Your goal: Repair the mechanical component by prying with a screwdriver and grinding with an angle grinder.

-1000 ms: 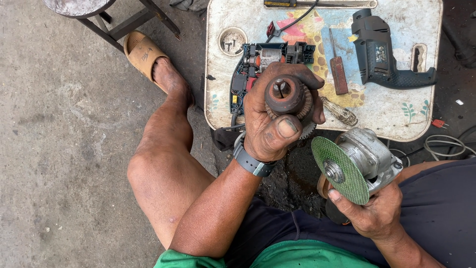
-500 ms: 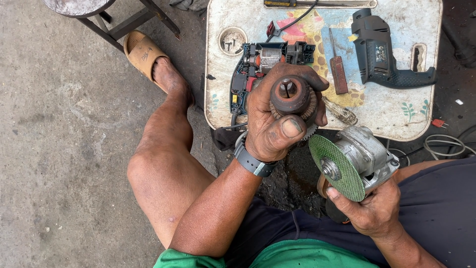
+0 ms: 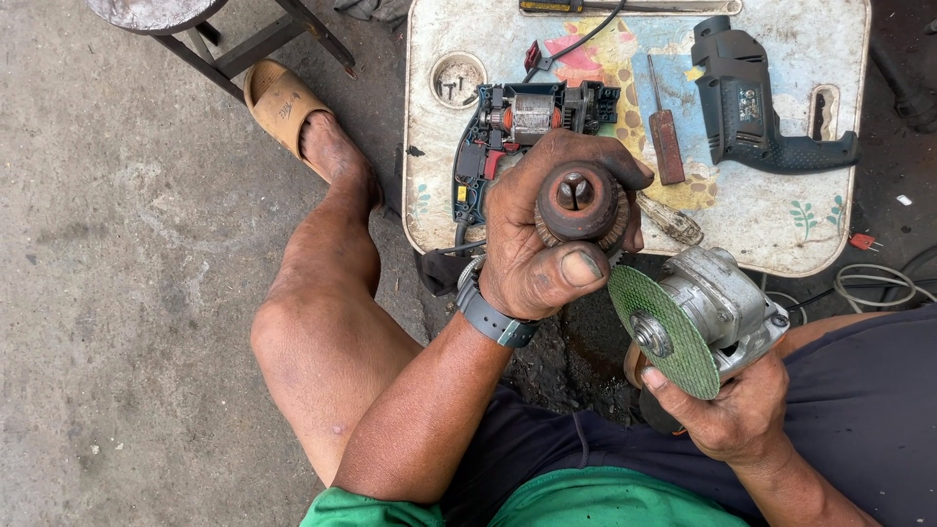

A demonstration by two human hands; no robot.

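My left hand (image 3: 532,249) grips a rusty drill chuck (image 3: 578,203), its jaw opening turned up toward the camera. Just to its right, my right hand (image 3: 727,415) holds an angle grinder (image 3: 717,307) with a green cutting disc (image 3: 664,330). The disc's edge sits close beside the chuck and my left thumb; whether they touch I cannot tell. Both hands hover above my lap, in front of a low white table (image 3: 781,234).
On the table lie an opened drill body with its motor showing (image 3: 522,122), a dark green drill (image 3: 752,102), a screwdriver (image 3: 669,217), a chisel-like tool (image 3: 666,141) and a small dish of screws (image 3: 457,80). A stool (image 3: 195,24) stands at the far left. Cables (image 3: 878,288) trail at the right.
My left hand has shifted the chuck slightly up and to the right. The grinder's disc has tilted and moved a little closer to the chuck.
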